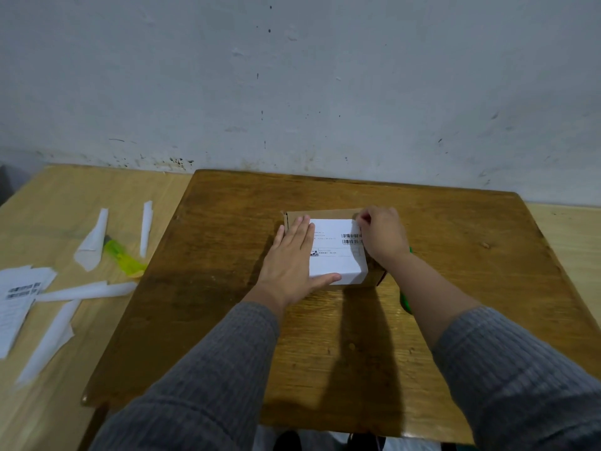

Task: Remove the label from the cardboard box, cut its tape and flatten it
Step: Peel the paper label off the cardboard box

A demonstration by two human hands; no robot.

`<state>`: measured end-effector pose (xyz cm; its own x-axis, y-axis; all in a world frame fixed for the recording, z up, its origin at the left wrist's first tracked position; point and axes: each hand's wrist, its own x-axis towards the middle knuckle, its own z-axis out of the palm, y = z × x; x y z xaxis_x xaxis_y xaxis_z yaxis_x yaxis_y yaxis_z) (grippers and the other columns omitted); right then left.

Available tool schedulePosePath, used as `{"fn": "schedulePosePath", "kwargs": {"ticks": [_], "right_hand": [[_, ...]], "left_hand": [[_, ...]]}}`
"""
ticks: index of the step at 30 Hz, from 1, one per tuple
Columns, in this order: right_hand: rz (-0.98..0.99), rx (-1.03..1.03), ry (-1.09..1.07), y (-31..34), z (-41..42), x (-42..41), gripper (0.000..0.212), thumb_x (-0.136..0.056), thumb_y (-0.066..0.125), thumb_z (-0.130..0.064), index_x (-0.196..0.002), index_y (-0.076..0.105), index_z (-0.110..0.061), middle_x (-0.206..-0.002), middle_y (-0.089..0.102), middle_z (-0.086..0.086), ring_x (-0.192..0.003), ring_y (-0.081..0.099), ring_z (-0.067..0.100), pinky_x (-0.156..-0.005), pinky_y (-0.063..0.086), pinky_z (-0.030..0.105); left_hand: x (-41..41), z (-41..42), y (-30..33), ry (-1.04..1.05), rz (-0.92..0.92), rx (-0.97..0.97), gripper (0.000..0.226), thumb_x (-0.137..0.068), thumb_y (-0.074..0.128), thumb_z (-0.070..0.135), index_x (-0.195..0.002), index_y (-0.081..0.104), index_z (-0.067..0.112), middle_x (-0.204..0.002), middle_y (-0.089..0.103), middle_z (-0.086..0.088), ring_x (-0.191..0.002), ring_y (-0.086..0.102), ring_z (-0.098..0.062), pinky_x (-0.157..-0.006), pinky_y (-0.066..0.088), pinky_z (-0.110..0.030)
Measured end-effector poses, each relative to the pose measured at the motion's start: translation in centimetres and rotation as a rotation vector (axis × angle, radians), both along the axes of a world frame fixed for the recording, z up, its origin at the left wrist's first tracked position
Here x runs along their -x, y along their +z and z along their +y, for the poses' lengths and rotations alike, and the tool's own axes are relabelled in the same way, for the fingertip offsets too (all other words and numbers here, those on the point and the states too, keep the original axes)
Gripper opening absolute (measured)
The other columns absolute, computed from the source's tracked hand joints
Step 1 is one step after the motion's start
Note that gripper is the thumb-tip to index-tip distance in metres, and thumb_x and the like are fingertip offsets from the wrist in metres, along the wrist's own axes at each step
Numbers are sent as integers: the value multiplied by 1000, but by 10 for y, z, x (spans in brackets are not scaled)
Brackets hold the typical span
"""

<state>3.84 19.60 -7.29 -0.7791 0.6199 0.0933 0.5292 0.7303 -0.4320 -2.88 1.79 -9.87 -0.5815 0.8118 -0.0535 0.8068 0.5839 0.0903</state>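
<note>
Left hand [289,265] flat, fingers spread, palm down on the box [325,216] left side. Right hand [382,234] curled, fingertips pinched at box's far right corner.

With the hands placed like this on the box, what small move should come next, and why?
Probably peel: the right hand pinches at the label's far right corner, while the left hand lies flat on the box, bracing it. The label is otherwise flat, so pulling that corner up and toward the left looks like the next move.
</note>
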Motion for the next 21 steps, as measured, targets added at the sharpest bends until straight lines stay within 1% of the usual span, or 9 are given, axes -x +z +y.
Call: {"fn": "schedulePosePath", "kwargs": {"ticks": [2, 4, 7, 10, 13, 18, 21], "right_hand": [[57, 40, -17, 0, 4, 0, 17, -90, 58, -23, -102, 66, -15, -104, 64, 2, -103, 51, 21, -78, 43, 32], [46, 34, -1, 1, 5, 2, 16, -87, 63, -24, -99, 70, -16, -102, 65, 1, -103, 52, 21, -80, 44, 32], [40, 4, -17, 2, 4, 7, 14, -89, 59, -22, -92, 71, -15, -101, 65, 2, -102, 51, 21, -74, 40, 31], [-11, -48, -5, -3, 3, 7, 18, -93, 52, -25, -97, 67, -17, -109, 62, 0, -106, 47, 22, -83, 37, 35], [-39, -16, 15, -4, 2, 3, 22, -96, 46, -28, -101, 64, -17, -114, 59, -1, -109, 42, 22, -87, 32, 37], [64, 107, -18, -1, -4, -8, 15, -94, 49, -30, -94, 64, -25, -105, 65, -6, -110, 42, 20, -82, 20, 31], [98, 117, -60, 0, -5, -11, 12, -93, 52, -32, -92, 64, -29, -99, 66, -8, -110, 48, 18, -85, 20, 31]], "left_hand": [[0, 0, -1, 2, -5, -6, 111, -80, 30, 83, -155, -5, 9, -163, -12, -6, -149, -14, -18, -121, -5, -43], [1, 0, -1, 1, -7, -8, 111, -80, 30, 83, -155, -5, 9, -163, -12, -6, -149, -14, -17, -121, -4, -44], [1, 0, -1, -1, -7, -9, 111, -80, 29, 83, -155, -5, 9, -163, -13, -6, -149, -15, -17, -121, -4, -44], [1, 0, -1, 4, -9, -1, 111, -80, 30, 83, -155, -5, 9, -163, -13, -5, -149, -15, -17, -121, -5, -45], [2, 1, -1, 11, -5, 8, 112, -79, 30, 84, -155, -5, 10, -163, -13, -5, -149, -15, -17, -121, -6, -46], [1, -1, 1, 9, -28, -11, 110, -80, 32, 82, -155, -4, 10, -163, -12, -4, -149, -15, -16, -121, -7, -45], [1, -2, 2, -15, -30, -17, 110, -80, 33, 82, -155, -4, 11, -163, -12, -4, -149, -14, -15, -121, -6, -46]]}}
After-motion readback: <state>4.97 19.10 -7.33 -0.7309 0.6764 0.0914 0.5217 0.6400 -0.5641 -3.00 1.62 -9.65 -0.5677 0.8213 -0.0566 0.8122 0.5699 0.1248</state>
